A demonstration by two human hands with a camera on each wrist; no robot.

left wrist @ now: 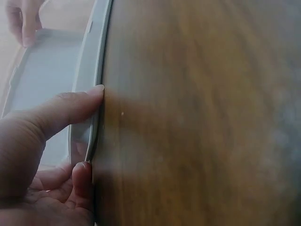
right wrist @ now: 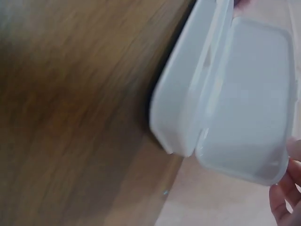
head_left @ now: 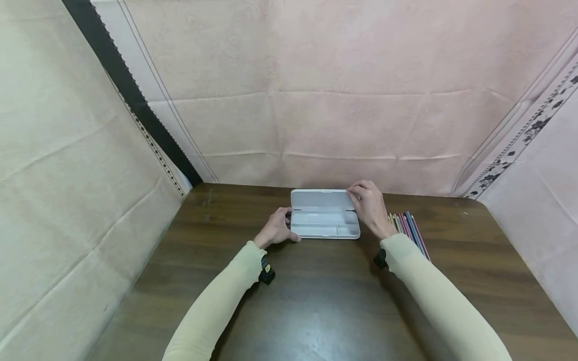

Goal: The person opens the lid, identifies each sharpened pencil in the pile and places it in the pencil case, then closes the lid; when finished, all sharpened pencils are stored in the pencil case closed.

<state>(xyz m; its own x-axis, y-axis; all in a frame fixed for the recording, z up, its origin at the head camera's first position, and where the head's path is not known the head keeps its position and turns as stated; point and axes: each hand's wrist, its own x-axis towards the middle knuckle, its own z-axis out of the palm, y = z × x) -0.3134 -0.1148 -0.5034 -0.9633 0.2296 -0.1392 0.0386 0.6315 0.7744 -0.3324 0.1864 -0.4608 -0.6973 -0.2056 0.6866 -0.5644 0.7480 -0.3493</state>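
A white plastic pencil case point(head_left: 314, 218) lies on the table with its lid point(head_left: 319, 199) raised at the back. Shallow compartments show inside, with no pencils in them. My left hand point(head_left: 274, 228) grips the case's left end, thumb point(left wrist: 77, 106) along the front edge and fingers curled at the side. At the lid's upper right corner, my right hand point(head_left: 369, 206) pinches the rim between thumb and fingers. The right wrist view shows the lid's inner face point(right wrist: 256, 94) and those fingertips point(right wrist: 277, 197) at its corner.
A row of coloured pencils point(head_left: 408, 228) lies on the brown wooden table point(head_left: 311, 291) to the right, partly behind my right wrist and sleeve. Pale cloth point(head_left: 334, 125) hangs behind the table and along both sides.
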